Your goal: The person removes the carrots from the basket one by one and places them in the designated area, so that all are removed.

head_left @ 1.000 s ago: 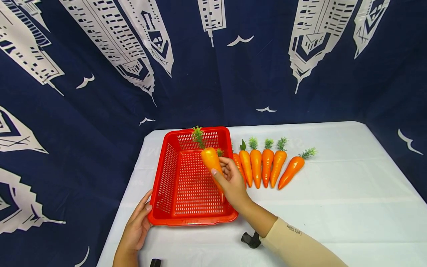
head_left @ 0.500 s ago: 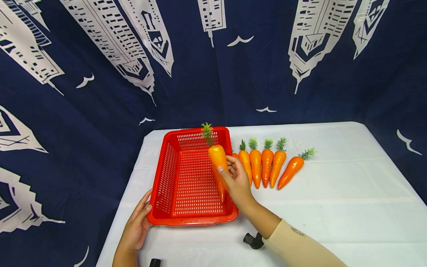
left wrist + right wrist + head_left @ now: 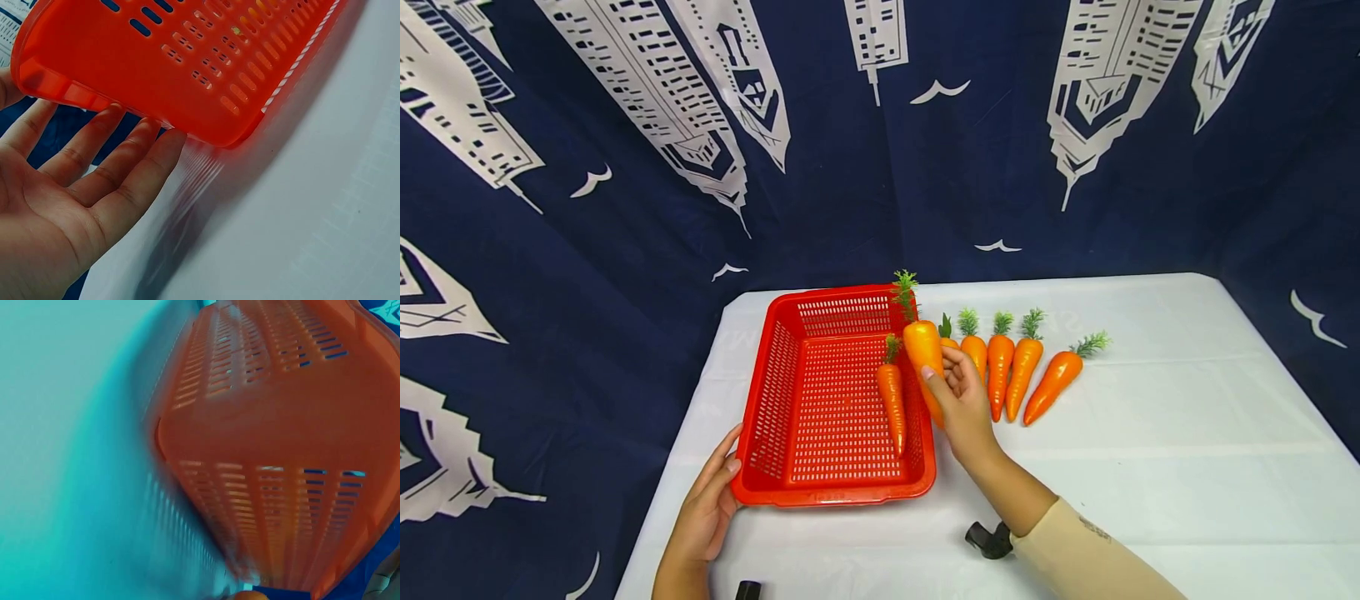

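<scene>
Near its top, my right hand (image 3: 970, 408) grips an orange toy carrot (image 3: 922, 346) with green leaves, thumb across the front. In the head view, this carrot overlaps the right rim of a red plastic basket (image 3: 835, 497). Another carrot (image 3: 891, 404) lies inside the basket along its right side. My left hand (image 3: 706, 504) holds the basket's near left corner, thumb at the rim. In the left wrist view, the fingertips (image 3: 169, 140) of this hand touch the rim from outside. The right wrist view mostly shows the basket's slotted outer wall (image 3: 281, 419).
Right of the basket, several more carrots stand in a row, such as one carrot (image 3: 1000, 375), with a tilted carrot (image 3: 1054, 387) at the end. A black fitting (image 3: 988, 540) shows by the right sleeve (image 3: 1090, 550). A navy printed cloth (image 3: 880, 167) hangs behind the white table (image 3: 1150, 467).
My right hand has moved right with its carrot, from over the basket to its right rim, uncovering the carrot inside. My left hand has stayed at the corner.
</scene>
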Demonstrator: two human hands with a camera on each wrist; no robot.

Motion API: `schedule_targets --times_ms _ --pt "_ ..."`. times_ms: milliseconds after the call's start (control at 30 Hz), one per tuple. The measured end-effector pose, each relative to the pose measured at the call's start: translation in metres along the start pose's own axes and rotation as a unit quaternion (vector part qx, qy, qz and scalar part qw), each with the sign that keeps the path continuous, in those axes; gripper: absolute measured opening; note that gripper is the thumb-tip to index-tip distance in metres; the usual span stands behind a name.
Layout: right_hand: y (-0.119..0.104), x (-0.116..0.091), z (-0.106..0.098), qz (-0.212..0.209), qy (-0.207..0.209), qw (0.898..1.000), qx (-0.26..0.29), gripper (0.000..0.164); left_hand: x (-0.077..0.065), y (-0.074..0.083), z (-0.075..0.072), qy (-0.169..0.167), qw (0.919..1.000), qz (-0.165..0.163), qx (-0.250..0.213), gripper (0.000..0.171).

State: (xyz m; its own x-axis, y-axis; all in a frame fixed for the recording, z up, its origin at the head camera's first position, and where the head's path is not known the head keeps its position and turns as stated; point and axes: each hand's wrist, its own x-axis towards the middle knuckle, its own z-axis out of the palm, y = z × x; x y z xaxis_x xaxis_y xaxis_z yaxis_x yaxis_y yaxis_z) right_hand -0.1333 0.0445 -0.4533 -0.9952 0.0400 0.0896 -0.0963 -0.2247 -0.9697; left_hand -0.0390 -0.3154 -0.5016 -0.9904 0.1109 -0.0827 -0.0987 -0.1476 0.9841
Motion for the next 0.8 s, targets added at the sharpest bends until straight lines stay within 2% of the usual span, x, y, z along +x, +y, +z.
schedule_targets --times_ms 400,800 --pt "0.005 0.005 -0.029 0.005 0.063 0.998 -0.016 0.037 0.000 -0.001 0.000 -0.004 1.0000 0.001 -0.007 0.053" --pt "0.005 0.008 -0.054 0.030 0.109 0.993 -0.036 0.039 0.000 0.000 0.000 -0.002 1.0000 -0.003 -0.007 0.053"
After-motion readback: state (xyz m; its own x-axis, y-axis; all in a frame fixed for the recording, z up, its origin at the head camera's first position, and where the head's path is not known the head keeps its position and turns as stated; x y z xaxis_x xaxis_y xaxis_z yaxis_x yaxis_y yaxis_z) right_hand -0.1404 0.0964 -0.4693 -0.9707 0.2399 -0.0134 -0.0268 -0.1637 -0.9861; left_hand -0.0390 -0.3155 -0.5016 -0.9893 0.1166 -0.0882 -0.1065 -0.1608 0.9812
